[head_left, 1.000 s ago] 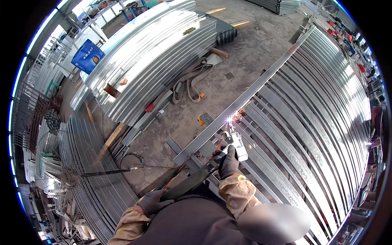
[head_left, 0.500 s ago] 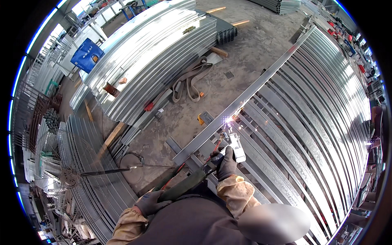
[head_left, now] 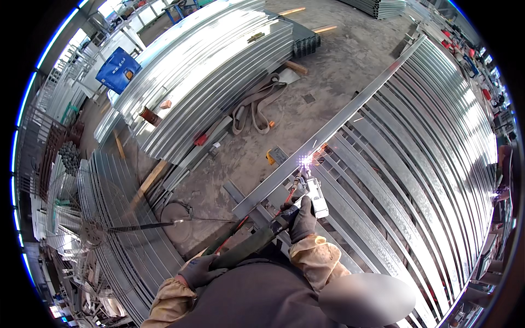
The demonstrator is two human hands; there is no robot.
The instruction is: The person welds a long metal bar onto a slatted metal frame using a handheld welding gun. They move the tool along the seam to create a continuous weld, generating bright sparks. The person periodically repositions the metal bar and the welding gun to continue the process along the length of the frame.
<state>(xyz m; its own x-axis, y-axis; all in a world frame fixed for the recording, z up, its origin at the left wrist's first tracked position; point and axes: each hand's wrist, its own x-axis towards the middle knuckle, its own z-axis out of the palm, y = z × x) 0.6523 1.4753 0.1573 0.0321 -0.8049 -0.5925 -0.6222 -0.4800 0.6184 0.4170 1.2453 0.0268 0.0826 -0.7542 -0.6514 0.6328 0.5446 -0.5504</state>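
My gloved right hand [head_left: 302,223] is closed around the grip of a white hand-held welding gun [head_left: 315,199]. The nozzle end meets the long grey steel bar [head_left: 276,177] where the steel slats join it. A bright violet-white glow and sparks hide the exact contact spot. From the gun a thick, dark sleeved hose [head_left: 254,240] runs back toward my body, with a thin red line [head_left: 291,192] beside it. My gloved left hand [head_left: 200,271], low at the left, is closed on that hose near my waist. Long parallel steel slats [head_left: 377,164] spread out to the right.
Stacked shiny metal profiles [head_left: 213,76] lie at the far left, with a blue bag [head_left: 118,71] beside them. A looped lifting strap [head_left: 257,106] and a yellow-and-grey tool [head_left: 276,156] are on the floor. Thin rods [head_left: 126,218] lie at the left.
The glow stays at nearly the same joint, with the sparks in a different pattern. Both hands keep their grips; the view has shifted slightly.
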